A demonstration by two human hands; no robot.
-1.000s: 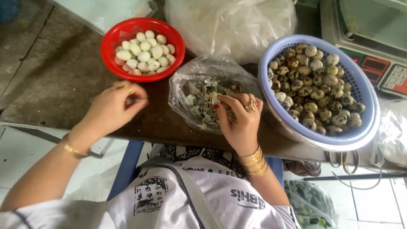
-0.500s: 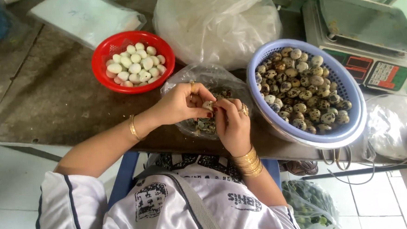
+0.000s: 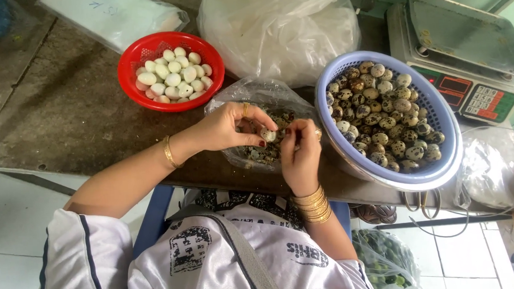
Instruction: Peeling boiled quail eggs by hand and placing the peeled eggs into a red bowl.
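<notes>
Both hands meet over a clear plastic bag [image 3: 266,94] of eggshell bits at the table's front edge. My left hand [image 3: 230,127] pinches a small speckled quail egg [image 3: 268,135] with its fingertips. My right hand [image 3: 300,151] touches the same egg from the right, thumb and fingers picking at its shell. A red basket [image 3: 132,63] of peeled white eggs sits to the left. A pale blue basket [image 3: 437,114] full of speckled unpeeled eggs sits to the right.
A large knotted plastic bag [image 3: 280,26] lies behind the baskets. A weighing scale [image 3: 463,51] stands at the back right. A flat plastic-wrapped pack [image 3: 115,14] lies at the back left. Bags of greens [image 3: 386,261] rest on the tiled floor.
My left hand came in from the left, near the red basket, and joined my right hand over the shell bag. Both now work on one egg.
</notes>
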